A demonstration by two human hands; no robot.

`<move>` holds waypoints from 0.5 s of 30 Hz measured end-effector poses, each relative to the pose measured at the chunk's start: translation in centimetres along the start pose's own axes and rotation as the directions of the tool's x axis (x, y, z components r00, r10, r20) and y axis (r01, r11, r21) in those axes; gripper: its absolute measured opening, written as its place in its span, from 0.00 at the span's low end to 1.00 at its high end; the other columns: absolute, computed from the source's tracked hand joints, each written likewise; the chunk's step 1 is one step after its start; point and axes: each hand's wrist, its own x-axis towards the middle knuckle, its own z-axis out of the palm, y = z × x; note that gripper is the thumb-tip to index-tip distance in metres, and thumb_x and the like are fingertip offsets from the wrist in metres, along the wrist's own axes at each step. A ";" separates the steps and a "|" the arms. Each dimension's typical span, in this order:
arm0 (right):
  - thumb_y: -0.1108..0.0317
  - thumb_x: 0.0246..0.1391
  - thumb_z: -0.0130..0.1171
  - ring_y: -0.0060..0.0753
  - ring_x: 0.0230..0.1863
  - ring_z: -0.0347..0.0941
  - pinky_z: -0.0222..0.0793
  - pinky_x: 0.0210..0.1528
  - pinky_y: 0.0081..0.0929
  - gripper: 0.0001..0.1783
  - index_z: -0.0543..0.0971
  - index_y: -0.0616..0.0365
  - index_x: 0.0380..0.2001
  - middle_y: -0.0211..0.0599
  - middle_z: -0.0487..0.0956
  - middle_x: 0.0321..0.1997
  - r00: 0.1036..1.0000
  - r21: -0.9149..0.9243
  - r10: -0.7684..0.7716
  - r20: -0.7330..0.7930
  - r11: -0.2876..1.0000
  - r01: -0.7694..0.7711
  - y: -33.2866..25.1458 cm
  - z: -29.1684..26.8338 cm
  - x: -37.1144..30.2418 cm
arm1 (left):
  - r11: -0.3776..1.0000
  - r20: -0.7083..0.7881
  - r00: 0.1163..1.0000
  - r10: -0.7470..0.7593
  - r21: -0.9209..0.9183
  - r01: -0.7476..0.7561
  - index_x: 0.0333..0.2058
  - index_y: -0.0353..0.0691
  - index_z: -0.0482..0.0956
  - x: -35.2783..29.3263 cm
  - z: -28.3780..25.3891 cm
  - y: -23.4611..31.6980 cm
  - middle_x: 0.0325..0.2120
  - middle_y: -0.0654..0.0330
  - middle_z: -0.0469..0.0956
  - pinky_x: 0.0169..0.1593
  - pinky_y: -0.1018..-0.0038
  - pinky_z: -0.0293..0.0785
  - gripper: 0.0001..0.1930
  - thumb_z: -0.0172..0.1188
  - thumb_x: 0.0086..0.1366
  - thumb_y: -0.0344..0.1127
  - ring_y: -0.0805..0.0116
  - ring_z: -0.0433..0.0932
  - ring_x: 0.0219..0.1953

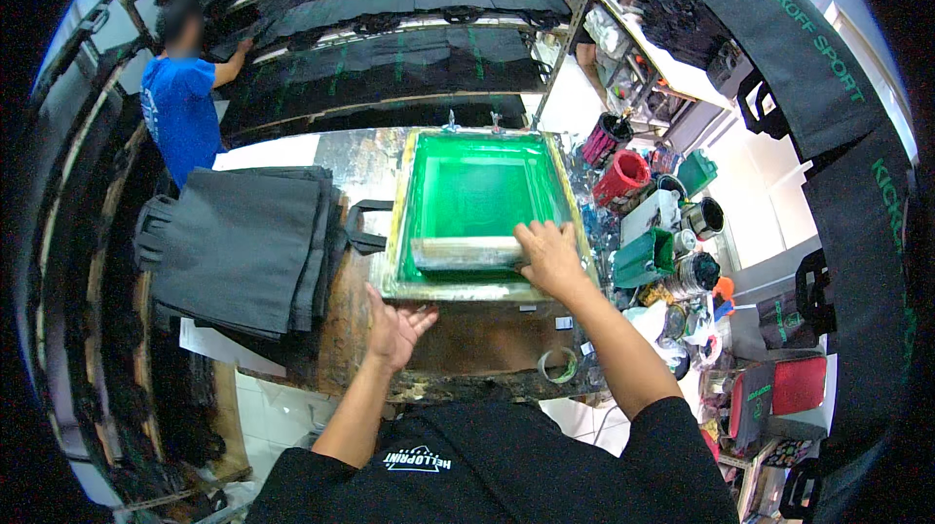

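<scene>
A screen-printing frame lies on the table, its mesh covered with green ink. My right hand is closed around the right end of a wide squeegee, which rests across the near part of the mesh. Palm up with fingers spread, my left hand is at the frame's near left corner and holds nothing; whether a fingertip touches the frame, I cannot tell. A black bag handle sticks out from beneath the frame's left side; the rest of that bag is hidden.
Left of the frame sits a stack of black bags. Ink tubs, including a red bucket and a green container, crowd the right side. A tape roll lies near the front edge. Racks of bags and a person in blue are behind.
</scene>
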 end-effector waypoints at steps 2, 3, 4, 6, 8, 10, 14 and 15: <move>0.55 0.44 0.80 0.49 0.55 0.76 0.62 0.59 0.58 0.34 0.74 0.49 0.52 0.39 0.79 0.49 0.998 0.053 0.025 0.061 0.998 -0.029 0.6 2.5 0.0 | 0.998 0.000 0.998 -0.058 0.028 0.058 0.76 0.37 0.48 1.3 -2.4 -2.6 0.68 0.37 0.64 0.70 0.49 0.69 0.64 0.43 0.61 0.89 0.42 0.69 0.69; 0.55 0.43 0.80 0.49 0.55 0.76 0.63 0.58 0.59 0.34 0.74 0.49 0.52 0.39 0.80 0.49 0.997 0.061 0.038 0.074 0.997 -0.043 0.5 2.6 -0.1 | 0.997 0.014 0.997 -0.077 0.022 0.076 0.77 0.39 0.45 1.6 -3.0 -3.0 0.71 0.37 0.61 0.71 0.48 0.67 0.64 0.43 0.61 0.89 0.41 0.67 0.70; 0.55 0.43 0.80 0.49 0.56 0.76 0.63 0.57 0.59 0.35 0.74 0.49 0.53 0.38 0.80 0.48 0.995 0.069 0.051 0.086 0.996 -0.057 0.5 2.6 -0.1 | 0.995 0.028 0.995 -0.095 0.017 0.094 0.78 0.42 0.42 2.0 -3.7 -3.3 0.73 0.38 0.57 0.72 0.47 0.66 0.64 0.43 0.61 0.88 0.40 0.66 0.72; 0.54 0.43 0.80 0.50 0.57 0.76 0.65 0.53 0.60 0.36 0.74 0.48 0.54 0.37 0.80 0.48 0.991 0.103 0.041 0.126 0.993 -0.054 0.4 1.5 0.3 | 0.992 0.032 0.993 -0.115 0.053 0.114 0.79 0.44 0.41 2.4 -4.8 -3.7 0.74 0.40 0.58 0.72 0.47 0.65 0.63 0.43 0.61 0.88 0.42 0.67 0.71; 0.53 0.43 0.80 0.51 0.57 0.76 0.65 0.52 0.60 0.36 0.74 0.48 0.54 0.38 0.80 0.48 0.975 0.108 0.012 0.222 0.994 -0.037 0.8 1.1 0.6 | 0.992 -0.035 0.994 -0.106 0.058 0.108 0.77 0.40 0.49 2.5 -4.7 -4.2 0.66 0.40 0.67 0.69 0.52 0.70 0.61 0.41 0.63 0.88 0.46 0.73 0.66; 0.52 0.43 0.80 0.51 0.56 0.76 0.64 0.52 0.59 0.37 0.73 0.48 0.55 0.38 0.79 0.49 0.968 0.106 -0.004 0.252 0.994 -0.024 1.3 2.1 0.1 | 0.990 -0.079 0.990 -0.118 0.064 0.124 0.75 0.39 0.54 2.9 -4.2 -4.5 0.63 0.41 0.72 0.68 0.54 0.72 0.59 0.40 0.65 0.86 0.49 0.76 0.63; 0.54 0.43 0.80 0.47 0.52 0.75 0.60 0.55 0.55 0.36 0.73 0.48 0.53 0.36 0.78 0.47 0.989 0.063 -0.011 0.149 0.998 0.001 -0.1 4.9 -2.8 | 0.990 -0.094 0.991 -0.094 0.097 0.103 0.76 0.36 0.51 2.6 -3.4 -4.6 0.65 0.40 0.70 0.70 0.53 0.70 0.58 0.39 0.67 0.84 0.48 0.75 0.65; 0.55 0.43 0.80 0.46 0.52 0.75 0.60 0.55 0.55 0.36 0.73 0.48 0.53 0.36 0.78 0.46 0.994 0.040 -0.015 0.108 0.999 0.011 -0.1 5.2 -2.5 | 0.990 -0.079 0.994 -0.079 0.107 0.087 0.76 0.36 0.51 2.7 -3.3 -4.4 0.65 0.40 0.70 0.70 0.52 0.69 0.58 0.40 0.67 0.84 0.47 0.74 0.66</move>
